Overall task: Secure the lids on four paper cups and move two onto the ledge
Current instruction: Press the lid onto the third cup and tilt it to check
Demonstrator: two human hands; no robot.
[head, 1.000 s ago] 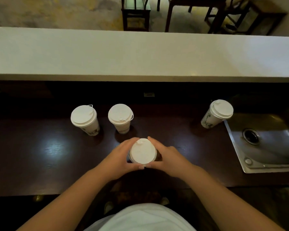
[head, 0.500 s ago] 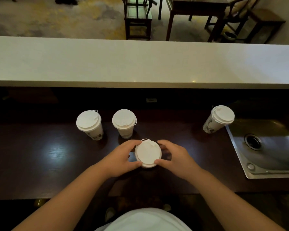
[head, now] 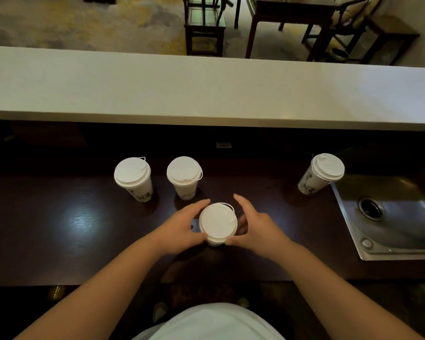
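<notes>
A white paper cup with a white lid [head: 217, 223] stands on the dark wooden counter [head: 59, 241] right in front of me. My left hand [head: 179, 229] grips its left side, fingers and thumb curved round it. My right hand [head: 258, 227] is on the cup's right, fingers spread away from it and only the thumb tip at the lid's rim. Two more lidded cups stand behind, one at the left [head: 133, 176] and one beside it [head: 184, 175]. A third lidded cup [head: 325, 170] stands far right by the sink. The pale ledge [head: 206, 89] runs across above the counter and has nothing on it.
A steel sink [head: 390, 229] with a drain is set into the counter at the right. A dark recess lies between counter and ledge. Beyond the ledge are dark wooden chairs [head: 204, 25] and a table on a patterned floor.
My right hand's fingers have lifted off the cup and spread open. The left hand keeps its hold. The view has tilted up a little.
</notes>
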